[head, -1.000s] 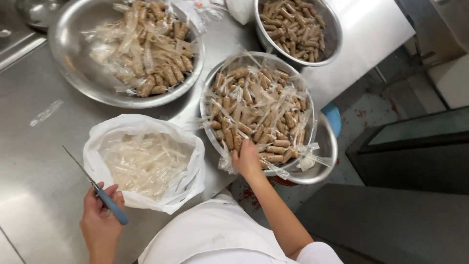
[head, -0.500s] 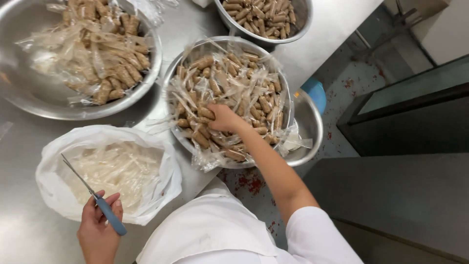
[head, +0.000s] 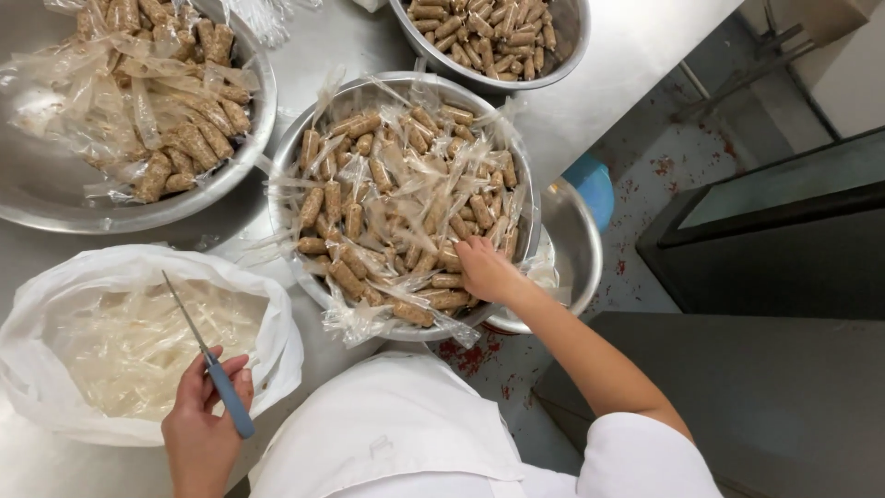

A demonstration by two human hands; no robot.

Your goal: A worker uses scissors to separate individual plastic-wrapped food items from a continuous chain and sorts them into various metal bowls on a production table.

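Note:
My left hand (head: 205,426) grips a thin knife with a blue handle (head: 210,362), its blade pointing up over a white plastic bag (head: 55,387) full of empty clear wrappers. My right hand (head: 484,269) reaches into the near right side of the middle steel bowl (head: 293,148), fingers closed around a brown sausage stick in a clear wrapper (head: 449,279). That bowl is heaped with several such wrapped sticks.
A large steel bowl (head: 55,198) of wrapped sticks sits at the upper left. Another bowl (head: 562,55) at the top holds unwrapped sticks. An empty-looking steel bowl (head: 576,249) pokes out under the middle one. To the right, the steel table's edge drops to a stained floor.
My right hand has moved from the bowl's middle back to its near right side. The left hand with the knife stays over the bag. The view has shifted slightly.

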